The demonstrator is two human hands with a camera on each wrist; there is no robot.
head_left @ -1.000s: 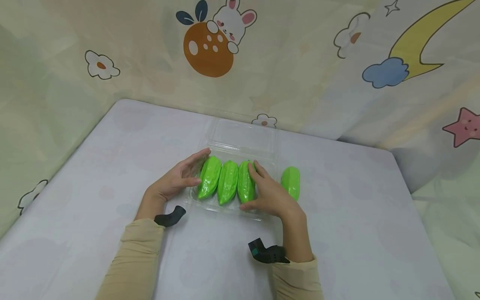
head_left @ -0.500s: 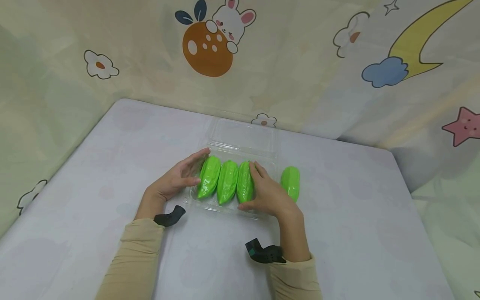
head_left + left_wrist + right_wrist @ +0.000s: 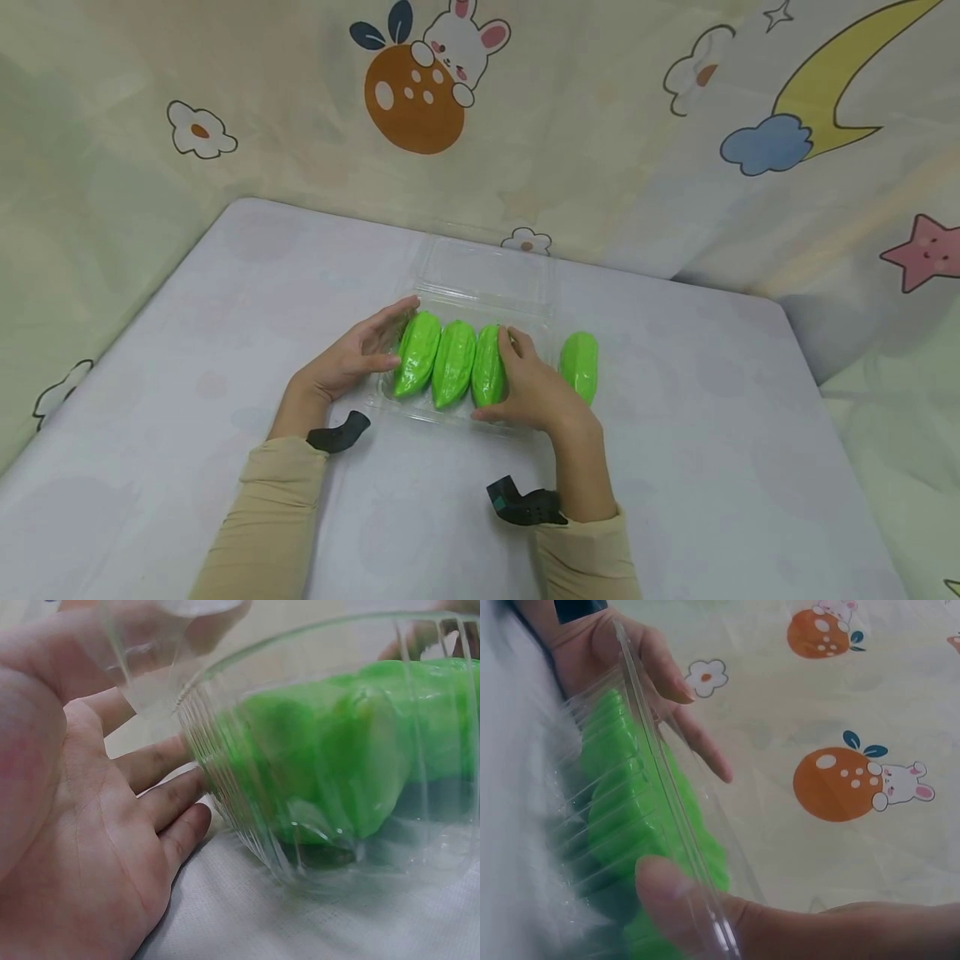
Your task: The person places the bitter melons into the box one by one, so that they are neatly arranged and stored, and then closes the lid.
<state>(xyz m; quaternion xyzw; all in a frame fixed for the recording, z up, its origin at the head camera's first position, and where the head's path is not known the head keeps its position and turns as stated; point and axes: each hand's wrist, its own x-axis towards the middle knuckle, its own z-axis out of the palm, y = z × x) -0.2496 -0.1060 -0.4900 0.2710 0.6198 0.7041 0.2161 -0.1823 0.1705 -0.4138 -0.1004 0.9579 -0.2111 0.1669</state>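
Since a second ago, the right hand [image 3: 536, 392] has been drawn slightly nearer, while the left hand [image 3: 348, 364] has stayed put. The clear plastic container [image 3: 480, 279] on the bench [image 3: 187, 333], lid open, is steadied by straight left fingers at its left wall; the right thumb is pressed on its front rim. Three glossy green ridged pieces [image 3: 450, 362] lie inside in a row, with a fourth green piece [image 3: 580, 365] just outside to the right.

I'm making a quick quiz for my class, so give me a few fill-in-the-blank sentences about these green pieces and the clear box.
The clear plastic box holds ___ green pieces.
One more green piece lies on the table to the ___ of the box.
The box's hinged lid is ___.
The left hand touches the box's ___ side.

Missing words: three; right; open; left
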